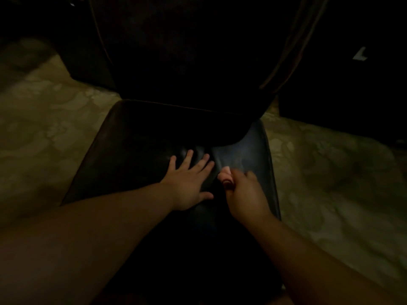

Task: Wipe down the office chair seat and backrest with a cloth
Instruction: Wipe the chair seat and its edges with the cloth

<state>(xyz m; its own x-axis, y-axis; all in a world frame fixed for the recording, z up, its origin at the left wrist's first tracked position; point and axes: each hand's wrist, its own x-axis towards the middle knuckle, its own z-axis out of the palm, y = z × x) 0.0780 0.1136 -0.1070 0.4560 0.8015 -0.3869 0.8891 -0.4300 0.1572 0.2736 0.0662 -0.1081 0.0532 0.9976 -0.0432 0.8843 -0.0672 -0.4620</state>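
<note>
Fingers [189, 155] of left hand [189, 183] splayed flat on seat [132, 150]; right hand [242, 192] bunches small pale cloth [225, 175]. Best wiped toward backrest [187, 62], overlapping strokes.

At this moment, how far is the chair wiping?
Done: cannot tell; the picture is too dark to show wiped areas. In hand: left hand lies flat on the seat; right hand grips something small and pinkish, maybe the cloth. Left: probably the backrest.

head view | looks steeply down | close over chair seat [123, 155]
</note>
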